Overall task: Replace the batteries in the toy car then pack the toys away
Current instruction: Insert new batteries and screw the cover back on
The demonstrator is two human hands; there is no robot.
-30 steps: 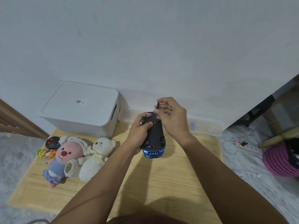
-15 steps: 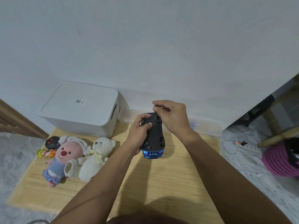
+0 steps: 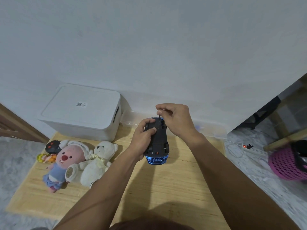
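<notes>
Both forearms are bare, with no sleeves visible.

The car (image 3: 157, 143) shows a matt black plastic underside and glossy blue bumper. The board (image 3: 174, 188) is pale, grained wood; the bear (image 3: 98, 161) looks plush (cream); the box (image 3: 79, 113), perhaps smooth plastic.
</notes>
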